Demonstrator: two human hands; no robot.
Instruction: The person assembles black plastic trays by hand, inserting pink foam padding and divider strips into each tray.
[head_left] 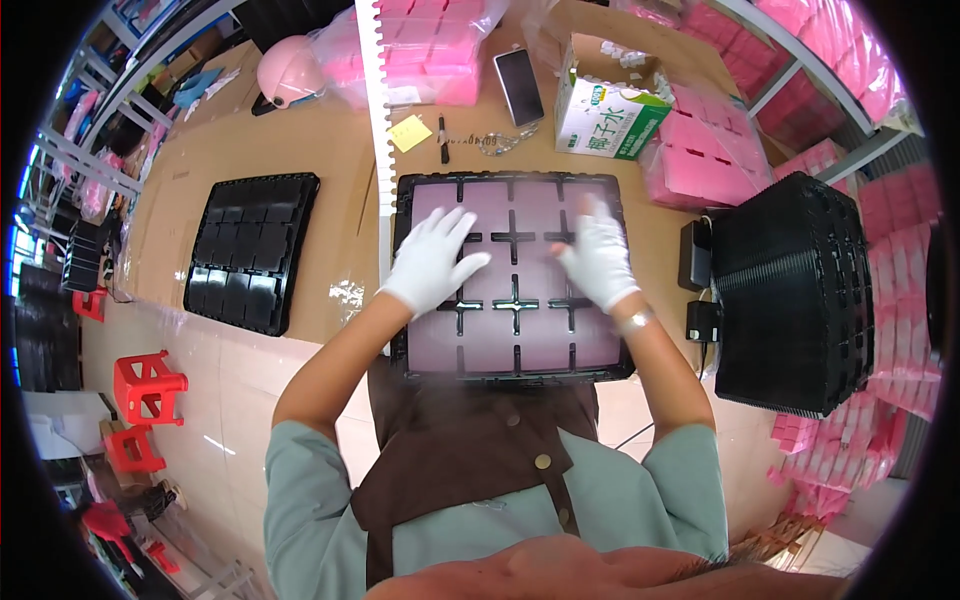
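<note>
At the bench's (335, 150) near edge, centre: one black ribbed tray (515, 303), pink panels between cross-shaped ribs. Left hand (432, 262), white-gloved: fingers extended, thumb apart, palm down over the tray's left part, nothing gripped. Right hand (598, 255), white-gloved, blurred: spread over the right part, nothing gripped; contact cannot be told. Near bench's left edge: second black tray (245, 255). By right edge: black tray stack (785, 290). Toward far edge: smartphone (518, 87), open carton (610, 115).
</note>
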